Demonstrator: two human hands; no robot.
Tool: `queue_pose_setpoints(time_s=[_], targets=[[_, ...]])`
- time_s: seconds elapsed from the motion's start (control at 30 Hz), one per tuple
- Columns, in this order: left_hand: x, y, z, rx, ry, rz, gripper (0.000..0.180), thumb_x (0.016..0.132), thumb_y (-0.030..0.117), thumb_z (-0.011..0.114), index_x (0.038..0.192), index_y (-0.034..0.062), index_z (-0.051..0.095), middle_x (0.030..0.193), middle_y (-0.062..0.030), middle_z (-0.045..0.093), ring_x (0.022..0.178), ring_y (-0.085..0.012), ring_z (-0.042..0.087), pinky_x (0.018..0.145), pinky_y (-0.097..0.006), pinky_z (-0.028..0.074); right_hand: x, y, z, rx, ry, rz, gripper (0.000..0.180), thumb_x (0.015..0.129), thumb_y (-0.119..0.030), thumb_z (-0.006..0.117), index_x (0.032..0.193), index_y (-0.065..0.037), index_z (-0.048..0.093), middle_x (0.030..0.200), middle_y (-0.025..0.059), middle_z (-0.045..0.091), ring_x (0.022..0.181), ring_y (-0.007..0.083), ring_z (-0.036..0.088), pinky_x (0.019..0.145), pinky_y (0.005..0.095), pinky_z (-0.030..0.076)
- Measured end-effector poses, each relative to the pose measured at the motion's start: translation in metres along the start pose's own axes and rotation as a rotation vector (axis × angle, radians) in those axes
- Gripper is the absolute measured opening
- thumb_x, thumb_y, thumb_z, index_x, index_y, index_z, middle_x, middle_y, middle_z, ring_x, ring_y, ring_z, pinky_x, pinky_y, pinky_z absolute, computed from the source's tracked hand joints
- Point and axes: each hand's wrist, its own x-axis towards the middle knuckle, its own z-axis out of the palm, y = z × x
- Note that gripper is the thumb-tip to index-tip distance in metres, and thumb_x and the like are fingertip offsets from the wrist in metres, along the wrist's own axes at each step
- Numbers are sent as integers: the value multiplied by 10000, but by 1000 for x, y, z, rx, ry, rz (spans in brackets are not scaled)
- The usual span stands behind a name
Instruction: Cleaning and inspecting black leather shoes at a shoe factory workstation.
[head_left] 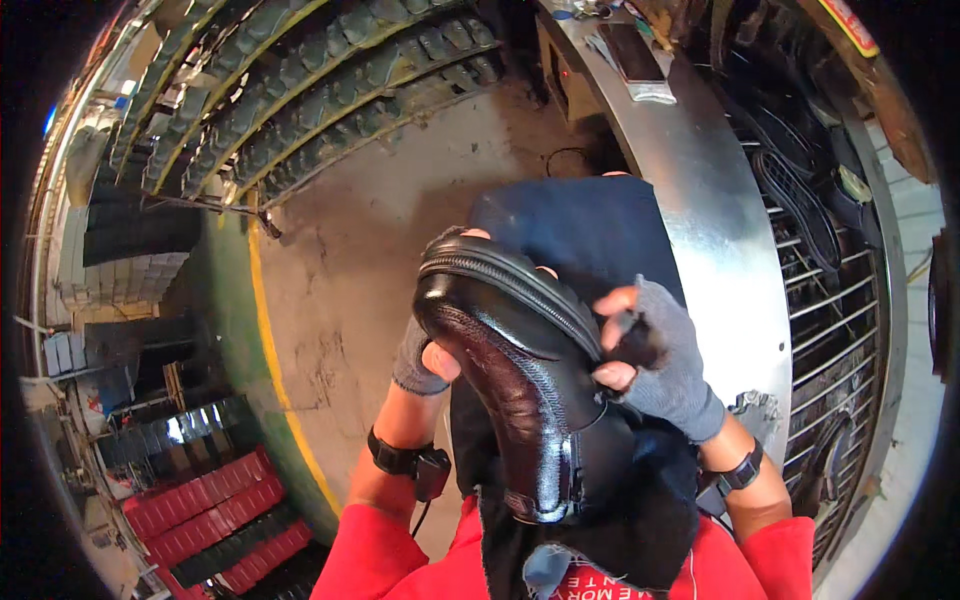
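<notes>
Currently, black boot (pixel 515 365) in left hand (pixel 420 358), right hand (pixel 662 372) close alongside.

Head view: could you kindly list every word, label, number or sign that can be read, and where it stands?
Red shirt: white lettering, upside down, partly hidden; I won't copy it out.
Red-and-yellow strip, upper right edge: any lettering is too small to read.

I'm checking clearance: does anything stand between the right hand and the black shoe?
Nothing visible clearly does: the right hand is close beside the black shoe. A dark blur at that palm could be something held; I can't tell. The left hand grips the shoe's opposite side.
</notes>
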Motion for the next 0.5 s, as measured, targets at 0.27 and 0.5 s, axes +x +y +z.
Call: queue_pose_setpoints(time_s=[0.27, 0.5], targets=[[26, -10, 55, 200, 240, -19, 1182, 680, 623, 939, 1563, 17, 440, 1455, -272, 609, 1277, -370, 659, 1102, -480, 545, -21, -15, -19, -213, -66, -195, 500, 1004, -175, 569, 1474, -5, 571, 795, 137, 603, 649, 286, 643, 655, 395, 517], [69, 11, 112, 651, 119, -155, 1054, 723, 483, 930, 1494, -65, 465, 1380, -146, 641, 1293, -244, 615, 1139, -396, 463, 43, -91, -54, -6, 429, -316, 854, 836, -313, 849, 1558, -20, 499, 1300, 104, 682, 1233, 202, 626, 1047, 431, 510]])
